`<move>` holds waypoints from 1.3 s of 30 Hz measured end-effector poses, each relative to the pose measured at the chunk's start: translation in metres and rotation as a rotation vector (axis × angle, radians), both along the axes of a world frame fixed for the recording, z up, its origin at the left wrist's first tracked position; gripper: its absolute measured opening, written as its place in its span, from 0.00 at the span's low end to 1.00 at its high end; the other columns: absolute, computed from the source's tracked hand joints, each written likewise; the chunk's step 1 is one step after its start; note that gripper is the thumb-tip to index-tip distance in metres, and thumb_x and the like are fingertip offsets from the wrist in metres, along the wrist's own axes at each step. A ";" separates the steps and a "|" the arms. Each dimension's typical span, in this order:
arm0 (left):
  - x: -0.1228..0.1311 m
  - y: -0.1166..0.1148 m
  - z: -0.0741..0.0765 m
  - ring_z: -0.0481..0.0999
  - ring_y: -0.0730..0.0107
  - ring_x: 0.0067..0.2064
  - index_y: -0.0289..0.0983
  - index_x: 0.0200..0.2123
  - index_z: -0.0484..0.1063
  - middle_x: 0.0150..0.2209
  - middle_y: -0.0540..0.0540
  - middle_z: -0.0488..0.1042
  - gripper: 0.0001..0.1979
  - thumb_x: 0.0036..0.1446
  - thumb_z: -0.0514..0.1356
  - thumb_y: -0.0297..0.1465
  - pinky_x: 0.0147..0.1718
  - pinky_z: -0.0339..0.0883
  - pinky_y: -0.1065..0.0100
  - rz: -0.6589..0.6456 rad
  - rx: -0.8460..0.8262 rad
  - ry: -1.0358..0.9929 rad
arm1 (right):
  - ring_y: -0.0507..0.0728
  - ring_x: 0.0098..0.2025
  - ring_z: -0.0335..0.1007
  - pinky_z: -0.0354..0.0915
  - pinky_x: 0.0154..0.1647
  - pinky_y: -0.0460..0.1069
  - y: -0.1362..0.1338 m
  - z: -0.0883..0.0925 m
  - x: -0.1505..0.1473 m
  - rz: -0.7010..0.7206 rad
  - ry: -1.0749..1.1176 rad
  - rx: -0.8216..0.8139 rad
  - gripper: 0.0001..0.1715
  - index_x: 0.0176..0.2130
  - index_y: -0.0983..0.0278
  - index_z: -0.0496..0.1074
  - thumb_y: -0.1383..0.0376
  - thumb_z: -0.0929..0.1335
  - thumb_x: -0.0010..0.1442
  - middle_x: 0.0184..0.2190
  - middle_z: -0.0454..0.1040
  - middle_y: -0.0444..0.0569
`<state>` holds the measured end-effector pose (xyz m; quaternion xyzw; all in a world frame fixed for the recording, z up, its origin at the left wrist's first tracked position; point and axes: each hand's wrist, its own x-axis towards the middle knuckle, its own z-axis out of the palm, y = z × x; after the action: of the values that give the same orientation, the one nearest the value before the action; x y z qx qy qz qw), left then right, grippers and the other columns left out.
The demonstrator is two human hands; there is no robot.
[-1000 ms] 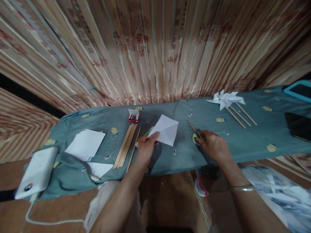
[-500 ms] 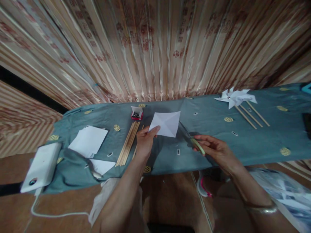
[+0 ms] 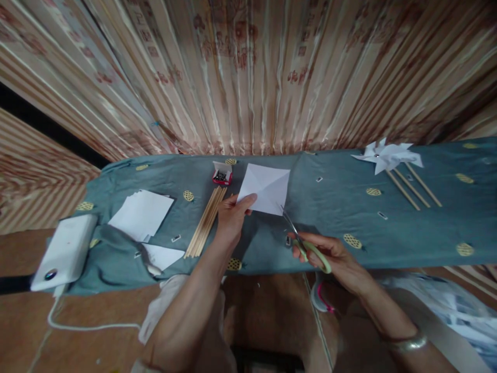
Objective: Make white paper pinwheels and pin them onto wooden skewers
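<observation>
A square sheet of white paper [image 3: 267, 184] with diagonal creases is pinched at its lower left corner by my left hand [image 3: 233, 215], thumb on top. My right hand [image 3: 330, 254] has its fingers through the green handles of a pair of scissors [image 3: 315, 255]. The scissors' blades point up and left, and their tips meet the paper's lower right corner. Left of my left hand, a bundle of wooden sticks [image 3: 205, 223] lies on the cloth. Behind the bundle stands a small open red box [image 3: 222, 173] of dark metal pieces.
Finished paper pinwheels [image 3: 388, 155] on sticks lie at the back right of the cloth-covered table [image 3: 341, 207]. A stack of white paper [image 3: 142, 215] and a folded piece [image 3: 163, 258] are on the left, beside a white device [image 3: 65, 251] with a cable. A pleated curtain [image 3: 248, 77] hangs behind.
The scissors have turned and come to the paper's lower right corner, with the right hand moved slightly down and left. The left hand still holds the paper, now tilted differently.
</observation>
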<state>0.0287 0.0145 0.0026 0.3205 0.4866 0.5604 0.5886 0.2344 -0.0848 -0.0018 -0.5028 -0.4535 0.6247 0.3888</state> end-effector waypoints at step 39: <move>0.004 -0.002 -0.003 0.64 0.79 0.21 0.34 0.19 0.75 0.20 0.52 0.72 0.12 0.35 0.72 0.35 0.20 0.56 0.74 -0.037 0.039 0.042 | 0.51 0.28 0.68 0.68 0.31 0.47 0.002 -0.007 -0.001 -0.026 -0.018 -0.014 0.26 0.44 0.57 0.81 0.51 0.78 0.45 0.26 0.76 0.45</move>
<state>0.0331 0.0121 -0.0005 0.3526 0.4816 0.5520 0.5822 0.2339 -0.0832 -0.0092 -0.5171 -0.4462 0.6180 0.3894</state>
